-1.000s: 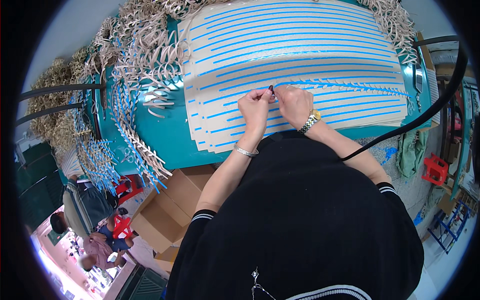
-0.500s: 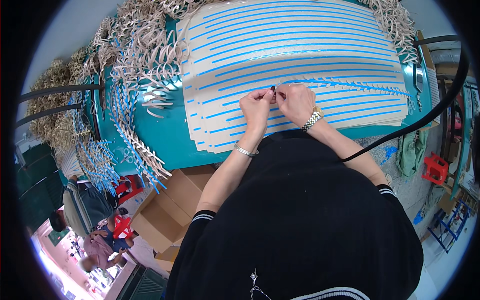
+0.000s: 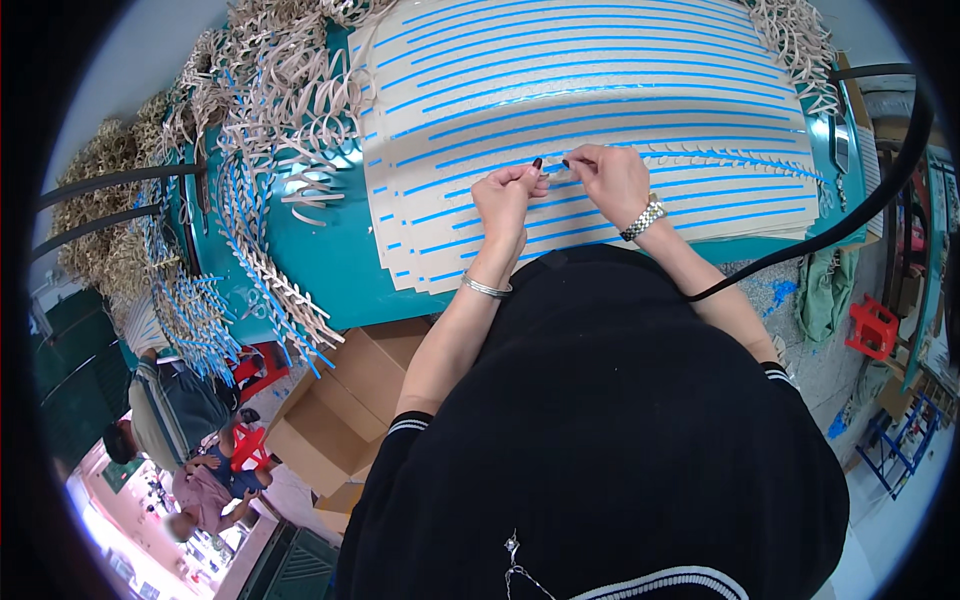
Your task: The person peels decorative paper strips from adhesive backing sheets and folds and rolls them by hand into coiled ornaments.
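Observation:
A thin beige and blue strip (image 3: 730, 157) with small leaf-like tabs along both edges runs from my hands to the right over a stack of beige sheets (image 3: 425, 265) printed with blue lines. My right hand (image 3: 615, 182), wrist in a metal watch, pinches the strip near its left end. Just left of it, my left hand (image 3: 503, 200) is closed in a pinch, thumb against fingers, at the short pale end between the hands. The fingers partly cover that end. Both hands are just above the sheets.
Curled beige strips (image 3: 290, 90) heap at the far left, and leafy blue-beige strips (image 3: 265, 270) hang over the green table's (image 3: 360, 305) front edge. An open cardboard box (image 3: 320, 430) stands below. A black cable (image 3: 880, 205) arcs at right. Two people (image 3: 175, 410) are at lower left.
My hands have moved slightly apart, the right one a little to the right and up. The pale end of the strip now shows between them. The strip's tabs look turned.

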